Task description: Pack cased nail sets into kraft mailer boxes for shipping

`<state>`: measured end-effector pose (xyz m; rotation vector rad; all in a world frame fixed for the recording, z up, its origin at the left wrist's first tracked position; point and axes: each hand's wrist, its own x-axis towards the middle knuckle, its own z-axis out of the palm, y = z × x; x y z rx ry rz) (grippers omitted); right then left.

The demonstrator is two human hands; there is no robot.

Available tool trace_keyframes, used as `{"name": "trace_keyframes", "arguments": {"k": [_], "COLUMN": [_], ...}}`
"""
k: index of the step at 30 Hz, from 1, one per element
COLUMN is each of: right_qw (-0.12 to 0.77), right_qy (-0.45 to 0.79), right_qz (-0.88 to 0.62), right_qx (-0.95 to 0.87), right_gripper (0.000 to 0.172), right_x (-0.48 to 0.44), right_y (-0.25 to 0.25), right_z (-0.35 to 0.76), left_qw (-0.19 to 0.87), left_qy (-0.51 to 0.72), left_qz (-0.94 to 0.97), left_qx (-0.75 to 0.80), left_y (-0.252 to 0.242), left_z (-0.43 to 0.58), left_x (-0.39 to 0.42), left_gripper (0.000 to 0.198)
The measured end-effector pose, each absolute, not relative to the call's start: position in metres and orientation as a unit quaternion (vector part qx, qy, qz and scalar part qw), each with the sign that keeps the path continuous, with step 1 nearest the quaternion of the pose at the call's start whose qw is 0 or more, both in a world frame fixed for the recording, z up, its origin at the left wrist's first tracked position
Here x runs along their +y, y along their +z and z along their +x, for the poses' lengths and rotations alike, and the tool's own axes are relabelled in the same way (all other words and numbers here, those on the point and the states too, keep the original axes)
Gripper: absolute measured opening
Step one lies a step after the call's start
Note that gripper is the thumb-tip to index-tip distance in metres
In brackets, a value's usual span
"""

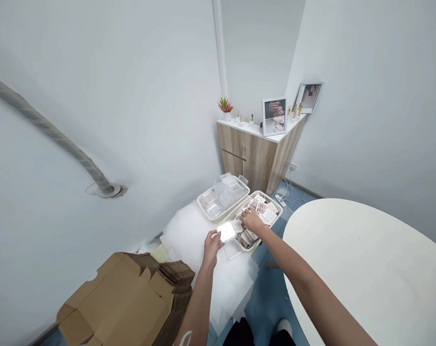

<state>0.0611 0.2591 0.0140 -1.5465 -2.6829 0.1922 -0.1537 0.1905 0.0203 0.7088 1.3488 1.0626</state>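
Between the thumb and fingers of my left hand (212,244) is a small clear plastic case (226,231) with a bright white square face. A transparent flap hangs below it, over the white sheets. My right hand (252,221) reaches into a cream basket (276,222) filled with small printed cards and packets (269,214). Its fingers are curled down among them, and whatever they grip is hidden. Beside it, a second cream basket (202,205) holds several clear plastic cases (223,194).
White foam sheets (189,230) lie under the baskets. Flattened brown cardboard boxes (124,298) are stacked at lower left. A round white table (362,259) stands at right. Behind is a wooden cabinet (259,161) with picture frames and a plant (225,108). Cables (288,192) lie on the floor.
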Motion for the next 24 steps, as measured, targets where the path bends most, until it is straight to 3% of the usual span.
{"name": "trace_keyframes", "arguments": {"k": [8,14,19,24], "right_qw": [0.287,0.461,0.486,0.448], "right_qy": [0.151,0.244,0.229,0.241], "right_qz": [-0.655,-0.719,-0.768,-0.802], "right_qx": [-0.683,-0.46,-0.349,-0.314], "right_gripper": [0.017,0.021,0.029,0.03], "right_x": [0.192,0.09,-0.008,-0.084], "right_y": [0.038,0.033,0.008,-0.033], "right_z": [0.148,0.245,0.315,0.344], "left_qw": [0.668,0.737,0.768,0.764], "left_qy": [0.419,0.384,0.342,0.303], "left_qz": [0.329,0.284,0.234,0.217], "left_qx": [0.52,0.479,0.488,0.527], "left_y": [0.036,0.009,-0.036,-0.075], "left_z": [-0.092,0.023,0.116,0.177], "left_x": [0.189,0.145,0.076,0.013], "left_gripper": [0.05,0.045,0.051,0.055]}}
